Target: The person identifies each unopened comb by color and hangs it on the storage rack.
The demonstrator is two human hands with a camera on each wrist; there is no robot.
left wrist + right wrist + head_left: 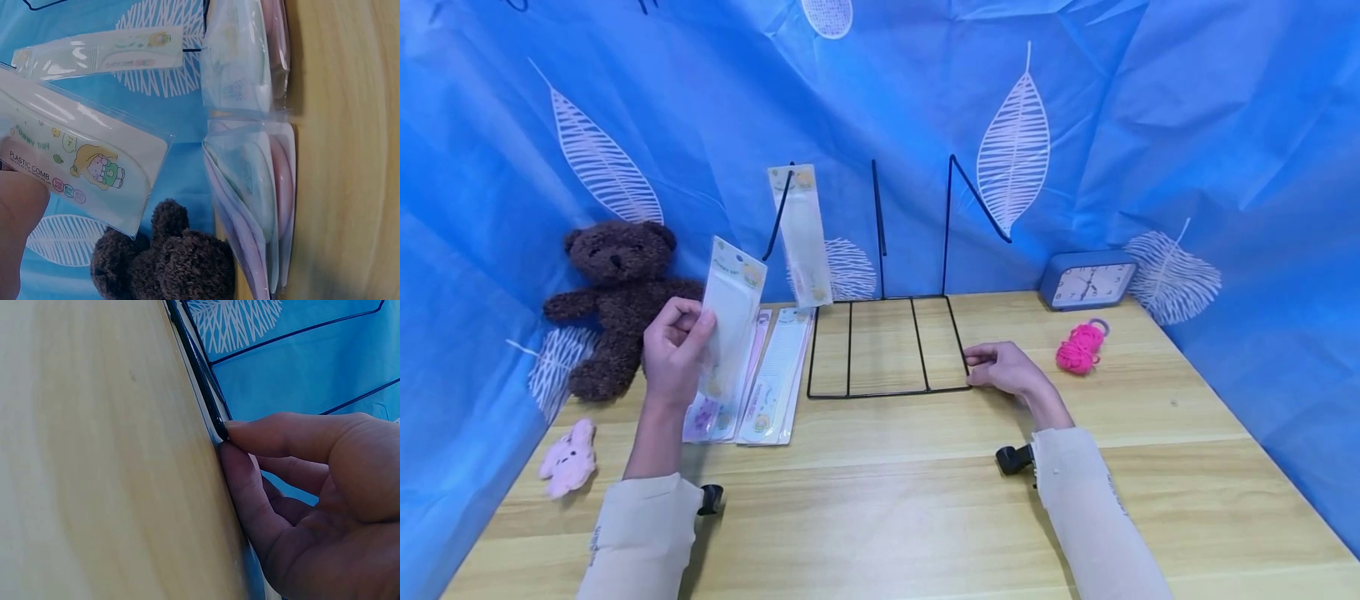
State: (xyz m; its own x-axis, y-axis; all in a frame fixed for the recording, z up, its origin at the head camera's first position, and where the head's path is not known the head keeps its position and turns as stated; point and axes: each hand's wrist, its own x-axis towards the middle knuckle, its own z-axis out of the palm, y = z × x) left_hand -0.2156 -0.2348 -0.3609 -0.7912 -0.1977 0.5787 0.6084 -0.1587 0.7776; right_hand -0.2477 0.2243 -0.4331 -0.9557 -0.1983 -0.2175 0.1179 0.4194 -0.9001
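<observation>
My left hand (673, 350) holds a clear packaged plastic comb (730, 317) upright above the table, its label showing close up in the left wrist view (81, 156). Under it a stack of similar comb packages (767, 383) lies flat on the wood (250, 187). Another comb package (800, 237) hangs on the left prong of a black wire rack (887, 346). My right hand (1003, 367) pinches the rack's front right corner, thumb and forefinger meeting on the wire (197, 369).
A brown teddy bear (617, 292) sits at the left against the blue leaf-print cloth. A small pink plush (568, 458) lies near the table's left edge. A blue clock (1086, 282) and a pink yarn ball (1080, 347) stand at the right of the wooden table (887, 500).
</observation>
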